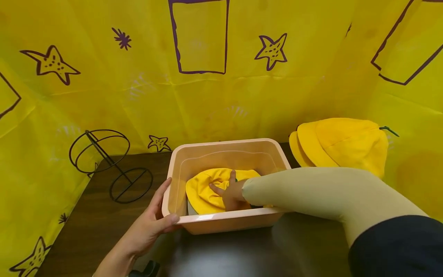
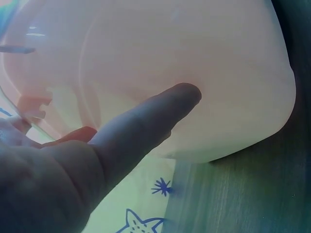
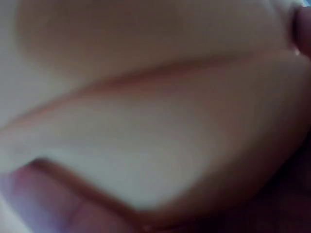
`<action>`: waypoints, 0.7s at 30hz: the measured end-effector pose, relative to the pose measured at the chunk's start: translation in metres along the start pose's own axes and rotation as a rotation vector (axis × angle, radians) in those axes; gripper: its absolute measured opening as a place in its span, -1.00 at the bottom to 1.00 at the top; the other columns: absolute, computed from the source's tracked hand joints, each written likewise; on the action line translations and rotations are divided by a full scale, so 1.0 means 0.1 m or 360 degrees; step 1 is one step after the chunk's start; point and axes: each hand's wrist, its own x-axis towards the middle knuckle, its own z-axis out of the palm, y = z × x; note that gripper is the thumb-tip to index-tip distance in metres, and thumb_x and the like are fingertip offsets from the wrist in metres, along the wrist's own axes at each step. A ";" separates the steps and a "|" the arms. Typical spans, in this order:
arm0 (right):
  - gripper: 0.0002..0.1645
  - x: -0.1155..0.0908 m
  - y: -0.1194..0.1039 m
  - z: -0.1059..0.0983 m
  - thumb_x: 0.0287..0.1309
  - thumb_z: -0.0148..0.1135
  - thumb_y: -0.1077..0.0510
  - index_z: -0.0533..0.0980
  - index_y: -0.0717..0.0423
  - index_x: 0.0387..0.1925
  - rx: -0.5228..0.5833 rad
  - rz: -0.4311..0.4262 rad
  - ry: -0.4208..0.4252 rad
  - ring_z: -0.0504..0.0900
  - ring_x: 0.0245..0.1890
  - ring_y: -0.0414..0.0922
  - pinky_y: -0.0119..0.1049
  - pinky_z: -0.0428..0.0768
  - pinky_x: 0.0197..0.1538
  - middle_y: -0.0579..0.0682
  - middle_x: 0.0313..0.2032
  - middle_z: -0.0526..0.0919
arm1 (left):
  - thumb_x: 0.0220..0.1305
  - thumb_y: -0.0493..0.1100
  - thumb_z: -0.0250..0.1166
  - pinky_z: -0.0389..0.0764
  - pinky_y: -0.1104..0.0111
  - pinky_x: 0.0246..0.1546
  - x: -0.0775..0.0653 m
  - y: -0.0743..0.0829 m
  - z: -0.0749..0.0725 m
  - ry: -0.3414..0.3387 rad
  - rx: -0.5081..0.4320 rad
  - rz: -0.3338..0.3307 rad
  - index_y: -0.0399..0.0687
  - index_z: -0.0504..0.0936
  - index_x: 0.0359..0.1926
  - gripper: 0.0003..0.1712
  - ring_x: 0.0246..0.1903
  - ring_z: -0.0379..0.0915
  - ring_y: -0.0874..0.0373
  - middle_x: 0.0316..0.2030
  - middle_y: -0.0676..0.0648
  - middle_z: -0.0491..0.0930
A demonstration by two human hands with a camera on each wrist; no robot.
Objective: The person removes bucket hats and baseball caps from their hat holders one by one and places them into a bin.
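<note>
A pale pink plastic tub [image 1: 228, 223] stands on the dark table. Inside it lies a yellow cloth cap [image 1: 204, 188], crumpled, with a greyish edge beneath its left front side. My left hand [image 1: 149, 227] holds the tub's front left corner, thumb on the rim and fingers along the outer wall; the left wrist view shows a finger [image 2: 150, 116] against that wall. Reaching into the tub, my right hand [image 1: 233, 194] presses on the cap with fingers spread. In the right wrist view blurred cloth [image 3: 160, 131] fills most of the picture, with parts of fingers at its edges.
Another yellow cap [image 1: 346, 142], or caps stacked together, sits at the right behind my right arm. A black wire stand [image 1: 119, 167] with round ends is on the left. Yellow printed sheeting [image 1: 207, 104] rises behind and beside the dark wooden table [image 1: 93, 227].
</note>
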 end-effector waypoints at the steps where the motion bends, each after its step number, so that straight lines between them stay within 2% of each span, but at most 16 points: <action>1: 0.39 0.06 -0.02 0.02 0.09 0.32 0.14 -0.49 -0.85 0.40 -0.0018 0.0032 -0.0014 0.35 -0.63 -0.09 -0.26 0.35 -0.60 0.31 0.46 -0.65 | 0.36 -0.32 0.25 0.50 -0.06 0.02 0.01 0.00 0.00 -0.0003 -0.0002 0.0004 0.30 -0.31 0.59 0.11 0.25 0.11 -0.49 0.49 -0.32 -0.47; 6: 0.51 0.28 -0.11 0.11 -0.04 0.39 0.19 -0.53 -0.89 0.36 0.0037 0.0148 -0.0007 0.60 -0.27 0.11 -0.17 0.44 -0.57 0.29 0.44 -0.70 | 0.35 -0.34 0.25 0.53 -0.05 0.00 0.01 -0.02 -0.01 0.0012 0.0010 0.0016 0.31 -0.29 0.59 0.11 0.24 0.11 -0.51 0.49 -0.30 -0.47; 8: 0.52 0.27 -0.12 0.11 -0.06 0.41 0.18 -0.52 -0.88 0.37 0.0072 0.0149 -0.0001 0.57 -0.04 0.17 -0.15 0.48 -0.54 0.27 0.45 -0.71 | 0.34 -0.35 0.26 0.54 -0.04 -0.01 0.00 -0.01 -0.01 0.0022 0.0018 0.0018 0.32 -0.28 0.59 0.11 0.23 0.11 -0.51 0.49 -0.30 -0.46; 10: 0.49 0.20 -0.10 0.08 -0.05 0.42 0.09 -0.51 -0.85 0.39 0.0065 0.0110 -0.0011 0.56 0.01 0.15 -0.14 0.51 -0.46 0.28 0.46 -0.68 | 0.34 -0.35 0.26 0.55 -0.02 -0.01 0.00 -0.01 0.00 0.0033 0.0014 0.0012 0.33 -0.26 0.59 0.11 0.24 0.09 -0.51 0.49 -0.29 -0.45; 12: 0.40 0.08 -0.04 -0.02 0.02 0.41 -0.14 -0.48 -0.75 0.45 -0.0001 -0.0010 -0.0040 0.35 0.26 0.19 0.00 0.56 -0.14 0.29 0.49 -0.56 | 0.33 -0.35 0.27 0.55 0.01 -0.01 0.00 -0.02 0.01 0.0047 0.0013 -0.0003 0.35 -0.25 0.59 0.11 0.24 0.09 -0.50 0.50 -0.28 -0.44; 13: 0.34 0.00 0.01 -0.09 0.05 0.38 -0.26 -0.44 -0.68 0.49 -0.0007 -0.0099 -0.0067 0.20 0.36 0.21 0.08 0.49 0.06 0.24 0.52 -0.47 | 0.33 -0.34 0.27 0.56 0.02 -0.01 0.00 -0.02 0.02 0.0054 0.0018 -0.0011 0.36 -0.24 0.59 0.11 0.25 0.09 -0.49 0.50 -0.27 -0.44; 14: 0.31 -0.07 0.08 -0.16 0.03 0.36 -0.36 -0.38 -0.62 0.52 0.0033 -0.0186 -0.0096 0.15 0.40 0.18 0.12 0.37 0.20 0.20 0.54 -0.37 | 0.33 -0.34 0.27 0.56 0.03 -0.01 0.00 -0.03 0.02 0.0058 0.0017 -0.0016 0.36 -0.24 0.58 0.11 0.25 0.10 -0.48 0.50 -0.27 -0.44; 16: 0.30 -0.22 0.23 -0.34 -0.02 0.28 -0.53 -0.27 -0.50 0.57 0.0160 -0.0361 -0.0184 -0.05 0.48 0.11 0.14 0.07 0.39 0.09 0.56 -0.20 | 0.33 -0.34 0.27 0.56 0.04 -0.01 0.00 -0.03 0.03 0.0066 0.0021 -0.0023 0.37 -0.24 0.58 0.10 0.24 0.11 -0.47 0.50 -0.27 -0.44; 17: 0.29 -0.30 0.30 -0.44 -0.03 0.24 -0.57 -0.22 -0.44 0.58 0.0210 -0.0447 -0.0224 -0.16 0.51 0.06 0.14 -0.05 0.42 0.03 0.56 -0.12 | 0.33 -0.34 0.27 0.56 0.04 -0.01 0.00 -0.04 0.03 0.0069 0.0023 -0.0023 0.37 -0.24 0.58 0.10 0.24 0.12 -0.47 0.50 -0.27 -0.44; 18: 0.26 -0.37 0.37 -0.53 0.00 0.22 -0.57 -0.17 -0.40 0.59 0.0264 -0.0518 -0.0265 -0.13 0.50 0.03 0.07 -0.06 0.44 -0.02 0.55 -0.06 | 0.34 -0.34 0.26 0.57 0.04 -0.02 0.00 -0.04 0.03 0.0075 0.0027 -0.0019 0.37 -0.24 0.58 0.10 0.23 0.13 -0.47 0.50 -0.27 -0.44; 19: 0.23 -0.44 0.45 -0.61 0.02 0.23 -0.55 -0.13 -0.39 0.59 0.0323 -0.0569 -0.0297 -0.07 0.49 -0.01 -0.01 0.00 0.44 -0.06 0.54 -0.03 | 0.34 -0.34 0.26 0.56 0.04 -0.01 0.00 -0.03 0.03 0.0075 0.0028 -0.0014 0.36 -0.24 0.58 0.10 0.24 0.12 -0.47 0.50 -0.27 -0.44; 21: 0.15 -0.58 0.58 -0.75 0.06 0.24 -0.50 -0.06 -0.43 0.57 0.0383 -0.0627 -0.0307 0.07 0.44 -0.04 0.02 0.24 0.35 -0.08 0.53 0.01 | 0.34 -0.34 0.25 0.56 0.03 -0.01 0.00 -0.03 0.03 0.0074 0.0035 0.0003 0.36 -0.25 0.59 0.09 0.24 0.11 -0.49 0.50 -0.28 -0.45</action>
